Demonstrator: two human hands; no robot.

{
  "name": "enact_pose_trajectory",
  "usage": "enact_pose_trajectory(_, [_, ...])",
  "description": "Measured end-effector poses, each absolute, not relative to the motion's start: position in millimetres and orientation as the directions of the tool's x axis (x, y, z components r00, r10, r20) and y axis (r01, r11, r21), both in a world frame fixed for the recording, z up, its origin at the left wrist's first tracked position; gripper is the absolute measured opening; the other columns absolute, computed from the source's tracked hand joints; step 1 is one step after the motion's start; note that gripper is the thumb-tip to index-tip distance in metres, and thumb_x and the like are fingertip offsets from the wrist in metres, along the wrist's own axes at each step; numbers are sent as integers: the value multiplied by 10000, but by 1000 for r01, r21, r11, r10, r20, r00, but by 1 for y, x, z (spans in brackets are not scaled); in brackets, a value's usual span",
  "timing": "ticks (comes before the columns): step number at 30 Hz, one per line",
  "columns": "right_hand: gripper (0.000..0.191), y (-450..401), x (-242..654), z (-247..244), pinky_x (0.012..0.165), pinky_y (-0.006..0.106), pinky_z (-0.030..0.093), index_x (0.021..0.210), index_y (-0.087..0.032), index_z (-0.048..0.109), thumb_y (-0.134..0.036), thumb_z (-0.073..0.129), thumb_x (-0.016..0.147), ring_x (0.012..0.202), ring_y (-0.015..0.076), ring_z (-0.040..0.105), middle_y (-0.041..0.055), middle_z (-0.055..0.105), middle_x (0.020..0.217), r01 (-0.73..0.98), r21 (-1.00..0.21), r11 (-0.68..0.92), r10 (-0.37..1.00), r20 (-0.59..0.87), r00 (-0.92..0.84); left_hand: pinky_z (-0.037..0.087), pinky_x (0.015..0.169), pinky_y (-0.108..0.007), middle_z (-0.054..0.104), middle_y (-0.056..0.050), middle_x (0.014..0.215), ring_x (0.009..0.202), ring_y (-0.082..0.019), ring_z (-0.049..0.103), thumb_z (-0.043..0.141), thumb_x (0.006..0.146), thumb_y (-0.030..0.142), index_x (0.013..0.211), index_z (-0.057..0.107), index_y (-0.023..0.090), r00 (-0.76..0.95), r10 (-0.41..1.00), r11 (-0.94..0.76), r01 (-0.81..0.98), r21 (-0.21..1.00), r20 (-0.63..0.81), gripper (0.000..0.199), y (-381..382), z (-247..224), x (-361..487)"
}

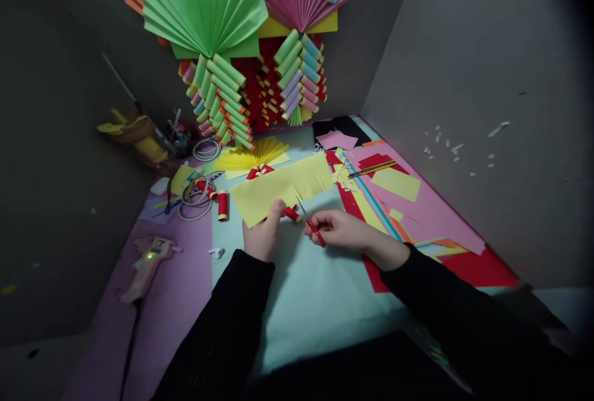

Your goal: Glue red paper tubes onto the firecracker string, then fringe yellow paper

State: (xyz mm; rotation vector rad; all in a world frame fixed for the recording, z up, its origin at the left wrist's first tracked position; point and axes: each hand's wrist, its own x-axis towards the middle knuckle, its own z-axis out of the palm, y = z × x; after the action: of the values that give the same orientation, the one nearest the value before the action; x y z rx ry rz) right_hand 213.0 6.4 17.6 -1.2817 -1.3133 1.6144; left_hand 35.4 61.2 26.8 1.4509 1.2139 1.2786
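A yellow paper strip [264, 194] is held up over the pale blue sheet by my left hand [262, 237], its thumb on the lower edge. The strip's right part is cut into a fringe. My right hand [341, 229] is closed around the red handles of small scissors [316, 232], whose blades point up-left at the strip's lower edge, where the fringe starts. Just below the strip, between my hands, a red paper roll [292, 214] is partly visible. Another red roll with yellow ends [223, 206] stands left of the strip.
A glue gun [147, 265] with a green light and a white earbud [216, 253] lie at left, below coiled cords [195, 197]. Colored paper [427, 215] and a cutter [372, 169] cover the right. Pleated fans [204, 5] with paper rolls hang at the back.
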Motion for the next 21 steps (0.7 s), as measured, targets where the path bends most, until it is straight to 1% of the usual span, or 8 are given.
enact_pose_trajectory(5, [207,6,213,21,615,271,414,769,-164,597,-296,731,682,606,109,529,-15,595,679,93,-958,-271,912,-287,-295,520,726,-335,611,-10,573,548,-153,572,658,757,388,653,629,171,-22,984,-170,150,974,176,243,62,26,35])
enact_pose_trajectory(11, [216,6,211,21,625,277,415,763,-162,596,-299,736,672,612,113,536,-16,599,676,82,-959,-271,911,-283,-299,517,775,-362,594,-19,543,607,-183,605,645,765,394,603,619,175,0,984,-175,162,971,177,273,60,32,36])
enact_pose_trajectory(15, [219,7,212,20,617,275,410,749,-163,598,-303,742,662,606,111,531,-19,593,664,90,-958,-271,915,-286,-286,526,779,-372,575,-18,512,597,-185,602,646,764,394,550,599,186,7,985,-169,166,972,170,302,58,36,36])
enact_pose_trajectory(21, [233,7,213,23,609,273,413,766,-161,605,-323,739,665,616,121,545,-15,600,663,74,-962,-262,922,-272,-277,526,797,-365,576,-20,508,662,-206,633,662,752,404,559,607,188,11,987,-163,139,977,163,295,59,35,35])
